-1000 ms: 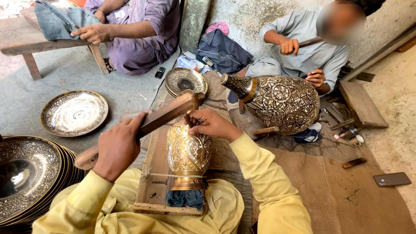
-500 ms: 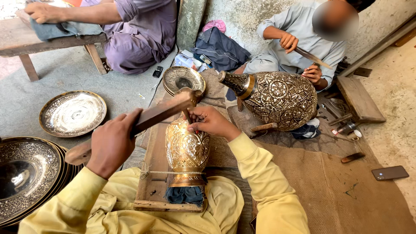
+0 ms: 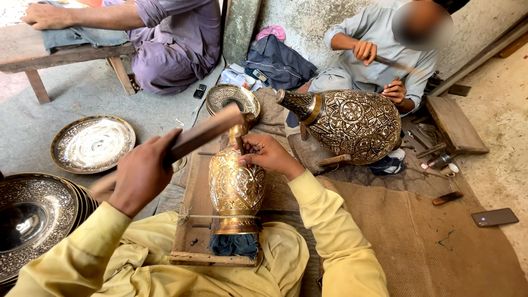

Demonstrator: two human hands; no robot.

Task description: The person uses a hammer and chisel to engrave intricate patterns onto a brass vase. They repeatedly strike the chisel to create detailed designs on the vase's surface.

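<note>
On the wooden board [image 3: 192, 220] before the person's lap lies a brass vase [image 3: 236, 184], its neck pointing away and its foot tied to the board by a cord, with dark cloth [image 3: 234, 245] tucked under the foot. The left hand [image 3: 142, 177] is clamped round a long wooden mallet [image 3: 206, 131], whose blurred far end hangs above the vase's neck. The right hand [image 3: 267, 155] rests on the vase's shoulder, fingers pinched together on a thin chisel [image 3: 240, 145] whose tip touches the engraved metal. Both sleeves are pale yellow.

Left of the board, an engraved plate [image 3: 92, 144] lies alone on the grey floor [image 3: 154, 110], and a stack of larger dark plates [image 3: 33, 217] sits near the left edge. Beyond the vase lies a small round tray [image 3: 220, 98]. To the right, a much bigger engraved vase [image 3: 352, 125] lies on its side in front of a second person in grey, who holds a tool in each hand over it. A third person in purple sits at a low wooden bench [image 3: 66, 55] at the top left. A phone [image 3: 495, 217] lies on the brown mat [image 3: 429, 242] at the right.
</note>
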